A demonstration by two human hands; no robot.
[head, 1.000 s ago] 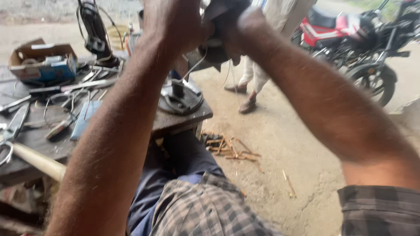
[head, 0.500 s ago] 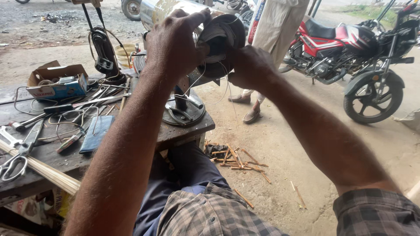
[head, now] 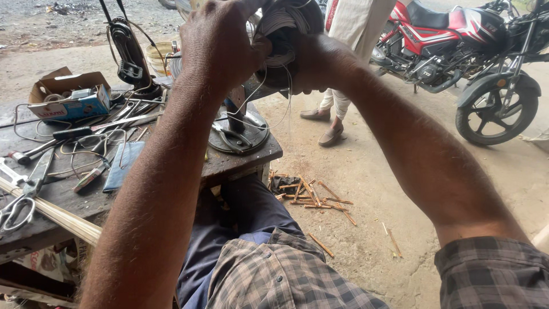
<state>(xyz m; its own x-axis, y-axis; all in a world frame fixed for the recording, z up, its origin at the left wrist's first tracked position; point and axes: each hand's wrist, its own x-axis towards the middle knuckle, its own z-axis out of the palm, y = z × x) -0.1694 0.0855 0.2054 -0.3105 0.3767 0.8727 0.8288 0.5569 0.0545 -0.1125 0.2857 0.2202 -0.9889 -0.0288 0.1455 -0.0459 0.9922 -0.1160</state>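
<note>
Shifted since the earlier frame: both hands and the wire coil [head: 283, 43] sit higher and nearer the camera. Left hand [head: 220, 48]: fingers closed over the coil's left side. Right hand [head: 320, 60]: wrapped around its right side. Coil: held above the wooden workbench [head: 240, 166], over a round metal base [head: 237, 137]. Background: red motorcycle [head: 457, 40].

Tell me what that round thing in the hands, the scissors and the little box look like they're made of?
Round part: seemingly dark metal wound with thin pale wire, maybe copper; strands show on top and hang down. Both hands, left hand and right hand, grip it. Scissors: grey, dull-shiny metal. Box: brown cardboard, flaps torn open.
</note>
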